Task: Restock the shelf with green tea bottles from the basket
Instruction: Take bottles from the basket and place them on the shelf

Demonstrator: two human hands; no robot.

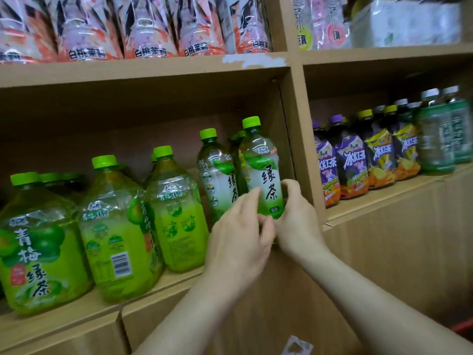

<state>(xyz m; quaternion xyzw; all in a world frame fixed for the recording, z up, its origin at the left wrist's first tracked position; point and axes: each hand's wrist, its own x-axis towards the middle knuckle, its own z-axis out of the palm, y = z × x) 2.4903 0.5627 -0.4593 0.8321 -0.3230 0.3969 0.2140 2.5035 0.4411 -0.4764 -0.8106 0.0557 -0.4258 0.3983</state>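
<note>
A green tea bottle (261, 165) with a green cap stands upright at the right end of the wooden shelf (169, 280), close to the divider. My right hand (297, 221) wraps its lower right side. My left hand (240, 234) touches its lower left side with fingers spread. A second slim green tea bottle (216, 172) stands just left of it, and more green caps show behind. The basket is out of view.
Several large green plum tea jugs (112, 226) fill the shelf's left part. Pink-labelled bottles (143, 26) line the shelf above. Purple and yellow iced tea bottles (358, 160) stand in the right compartment beyond the vertical divider (302, 139).
</note>
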